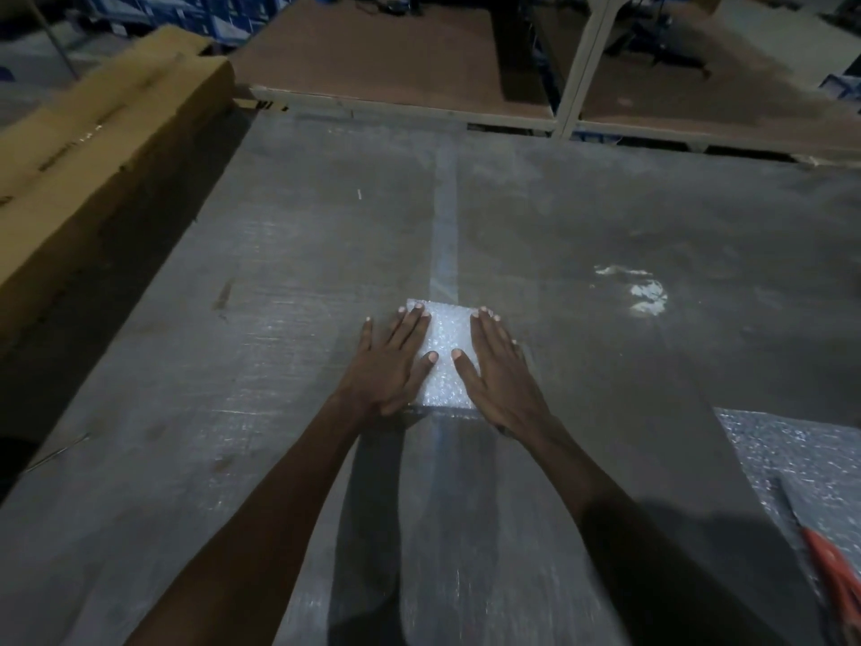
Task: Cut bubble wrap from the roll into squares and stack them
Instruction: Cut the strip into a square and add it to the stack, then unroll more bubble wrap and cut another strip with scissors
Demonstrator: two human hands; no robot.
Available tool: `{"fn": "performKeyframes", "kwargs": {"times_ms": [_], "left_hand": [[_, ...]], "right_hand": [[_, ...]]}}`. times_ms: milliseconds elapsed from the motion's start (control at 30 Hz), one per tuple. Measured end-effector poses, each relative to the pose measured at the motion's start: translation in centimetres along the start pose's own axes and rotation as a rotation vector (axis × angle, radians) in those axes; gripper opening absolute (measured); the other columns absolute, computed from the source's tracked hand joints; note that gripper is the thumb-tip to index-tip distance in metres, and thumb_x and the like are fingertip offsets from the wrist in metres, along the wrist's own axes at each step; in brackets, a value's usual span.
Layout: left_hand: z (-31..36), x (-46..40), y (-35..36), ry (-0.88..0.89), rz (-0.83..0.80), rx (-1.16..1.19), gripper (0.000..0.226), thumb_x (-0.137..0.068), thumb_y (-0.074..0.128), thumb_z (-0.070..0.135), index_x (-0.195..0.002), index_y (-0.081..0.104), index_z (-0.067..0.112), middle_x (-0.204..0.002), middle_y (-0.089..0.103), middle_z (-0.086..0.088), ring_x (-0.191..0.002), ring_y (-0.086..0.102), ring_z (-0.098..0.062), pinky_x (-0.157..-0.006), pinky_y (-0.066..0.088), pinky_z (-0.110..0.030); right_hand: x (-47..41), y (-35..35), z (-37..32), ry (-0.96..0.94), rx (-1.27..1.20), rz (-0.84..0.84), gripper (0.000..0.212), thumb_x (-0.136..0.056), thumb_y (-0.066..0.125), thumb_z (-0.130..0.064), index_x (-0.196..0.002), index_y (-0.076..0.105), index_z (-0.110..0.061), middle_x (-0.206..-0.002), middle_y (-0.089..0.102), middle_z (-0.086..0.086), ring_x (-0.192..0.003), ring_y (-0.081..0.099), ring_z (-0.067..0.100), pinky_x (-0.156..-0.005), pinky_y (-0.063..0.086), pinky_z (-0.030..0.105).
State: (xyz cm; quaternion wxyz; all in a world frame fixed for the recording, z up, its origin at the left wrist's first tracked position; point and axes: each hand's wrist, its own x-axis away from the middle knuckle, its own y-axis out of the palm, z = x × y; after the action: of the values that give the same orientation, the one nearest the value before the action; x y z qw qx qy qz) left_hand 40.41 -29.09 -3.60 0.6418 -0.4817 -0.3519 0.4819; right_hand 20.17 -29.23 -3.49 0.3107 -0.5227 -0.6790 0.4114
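A small white stack of bubble wrap squares (443, 361) lies in the middle of the grey table. My left hand (389, 366) rests flat on its left side, fingers spread. My right hand (501, 370) lies flat on its right side, thumb pointing inward. Both palms press down and hold nothing. A sheet of bubble wrap (801, 459) spreads over the table's right near corner. Orange-handled scissors (834, 561) lie on that sheet, blades pointing away from me.
A long cardboard box (93, 146) runs along the left edge of the grey table (605, 226). Beyond the far edge stand brown wooden platforms (396, 62) and a white post (582, 67). White scraps (647, 291) lie to the right of the stack.
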Motion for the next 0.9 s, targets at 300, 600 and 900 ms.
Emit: {"fn": "performKeyframes", "kwargs": {"times_ms": [300, 600, 900], "left_hand": [[7.6, 5.9, -1.5, 0.099, 0.243, 0.041, 0.064, -0.104, 0.015, 0.045, -0.158, 0.021, 0.012, -0.166, 0.013, -0.001, -0.151, -0.004, -0.009, -0.123, -0.003, -0.046], [22.7, 13.7, 6.5, 0.120, 0.104, 0.160, 0.069, -0.100, 0.007, 0.048, -0.157, 0.024, 0.013, -0.166, 0.016, -0.003, -0.154, 0.006, -0.019, -0.122, -0.006, -0.045], [39.3, 14.9, 12.9, 0.024, 0.109, 0.151, 0.069, -0.099, 0.009, 0.049, -0.155, 0.032, 0.016, -0.163, 0.026, -0.004, -0.153, 0.014, -0.023, -0.122, 0.003, -0.050]], "right_hand": [[9.1, -6.5, 2.4, 0.015, 0.024, 0.115, 0.068, -0.106, 0.027, -0.055, -0.162, 0.016, -0.018, -0.171, 0.011, -0.002, -0.157, 0.007, 0.014, -0.126, 0.017, 0.044], [25.4, -9.5, 11.0, 0.142, 0.052, 0.068, 0.067, -0.106, 0.029, -0.052, -0.161, 0.019, -0.015, -0.169, 0.018, 0.005, -0.156, 0.011, 0.018, -0.126, 0.015, 0.043], [35.1, -15.3, 23.1, 0.055, 0.098, 0.113, 0.070, -0.103, 0.023, -0.052, -0.150, 0.043, -0.005, -0.151, 0.047, 0.017, -0.142, 0.041, 0.036, -0.115, 0.034, 0.052]]}}
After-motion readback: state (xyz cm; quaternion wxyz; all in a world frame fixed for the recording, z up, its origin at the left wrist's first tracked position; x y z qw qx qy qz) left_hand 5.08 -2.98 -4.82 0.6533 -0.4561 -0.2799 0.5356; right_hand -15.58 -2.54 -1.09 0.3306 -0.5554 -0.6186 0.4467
